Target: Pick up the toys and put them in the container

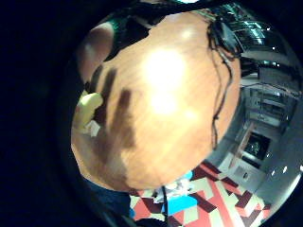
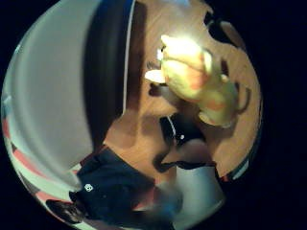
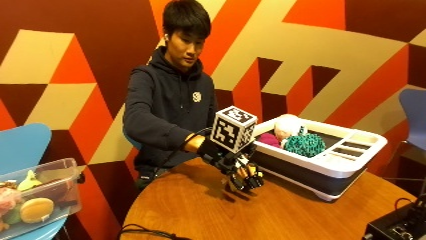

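In the outside view my gloved right hand (image 3: pixel 234 169) hangs a little above the round wooden table (image 3: pixel 200 210), just left of the container (image 3: pixel 346 162). Its fingers curl down around a yellow and orange plush toy (image 2: pixel 199 81), of which only small bits show between them in that view. The same toy (image 1: pixel 87 109) with its white tag shows at the edge of the little finger side view. The container is a white basket with dark walls; a pink toy (image 3: pixel 268 139), a white one (image 3: pixel 287 125) and a teal one (image 3: pixel 305 144) lie in it. Its pale wall (image 2: pixel 48 96) fills one side of the thumb side view.
A clear plastic bin (image 3: pixel 33 197) with several toys sits on a blue chair at the left. A black device (image 3: pixel 399 225) stands at the table's near right edge, and a black cable (image 3: pixel 143 231) lies at its near left edge. Another blue chair (image 3: pixel 416 115) stands far right.
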